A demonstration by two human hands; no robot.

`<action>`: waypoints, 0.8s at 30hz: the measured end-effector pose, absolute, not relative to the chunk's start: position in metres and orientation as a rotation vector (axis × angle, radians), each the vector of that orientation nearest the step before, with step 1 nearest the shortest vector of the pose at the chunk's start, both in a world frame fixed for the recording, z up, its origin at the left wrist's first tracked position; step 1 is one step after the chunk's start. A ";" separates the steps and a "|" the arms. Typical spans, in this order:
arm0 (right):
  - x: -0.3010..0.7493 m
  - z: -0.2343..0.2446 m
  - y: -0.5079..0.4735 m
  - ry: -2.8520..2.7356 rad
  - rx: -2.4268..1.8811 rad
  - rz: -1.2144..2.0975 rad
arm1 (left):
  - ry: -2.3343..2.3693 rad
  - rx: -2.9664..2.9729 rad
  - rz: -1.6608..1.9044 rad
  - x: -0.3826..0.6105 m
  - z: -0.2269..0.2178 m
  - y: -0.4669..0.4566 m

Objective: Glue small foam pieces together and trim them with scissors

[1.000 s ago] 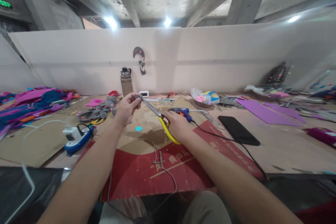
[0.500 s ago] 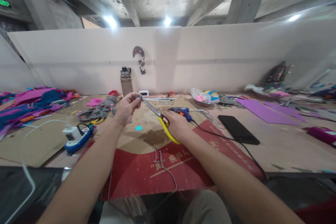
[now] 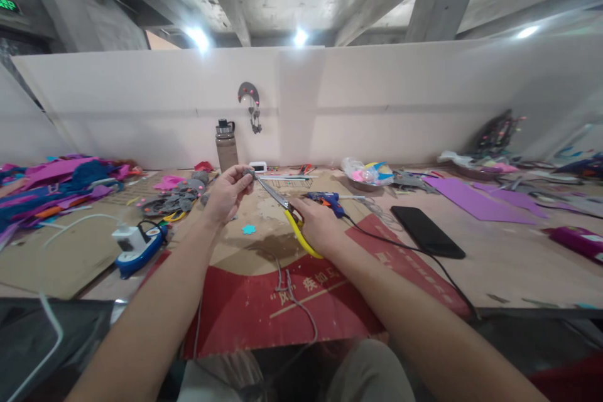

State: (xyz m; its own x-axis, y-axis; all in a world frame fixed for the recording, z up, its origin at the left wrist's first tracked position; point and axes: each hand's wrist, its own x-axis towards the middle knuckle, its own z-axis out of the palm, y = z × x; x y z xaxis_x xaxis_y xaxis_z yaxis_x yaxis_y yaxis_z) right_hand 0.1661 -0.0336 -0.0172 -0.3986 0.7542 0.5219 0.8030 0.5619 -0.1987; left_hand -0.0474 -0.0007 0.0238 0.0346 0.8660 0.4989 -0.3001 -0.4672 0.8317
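My left hand (image 3: 230, 193) pinches a small grey piece of felt (image 3: 249, 171) between thumb and fingers, raised above the table. In my right hand (image 3: 316, 221) is a pair of scissors with yellow handles (image 3: 298, 232), its blades (image 3: 272, 191) reaching up and left to the grey piece. Whether the blades are parted I cannot tell. Below the hands, a thin grey cord (image 3: 288, 282) lies in loose curves over the red and brown cardboard (image 3: 235, 301). A turquoise felt flower (image 3: 249, 229) rests on the cardboard. Just behind my right hand lies a blue glue gun (image 3: 327, 201).
To the left are a blue power strip (image 3: 141, 256), grey felt pieces (image 3: 181, 198) and coloured felt scraps (image 3: 61, 185). A black phone (image 3: 426, 232), purple felt sheets (image 3: 475, 198) and a bowl (image 3: 367, 183) lie right. A bottle (image 3: 227, 149) stands by the partition.
Both hands, the grey piece and the scissors stay almost in place. Otherwise the view shifts only very slightly.
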 end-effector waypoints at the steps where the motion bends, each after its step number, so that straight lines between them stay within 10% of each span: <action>1: 0.166 -0.017 -0.034 -2.227 -1.239 -0.112 | 0.619 1.384 1.600 -0.047 0.024 -0.001; 24: 0.165 -0.030 -0.021 -2.095 -1.166 0.075 | 0.639 1.446 1.795 -0.048 0.023 0.001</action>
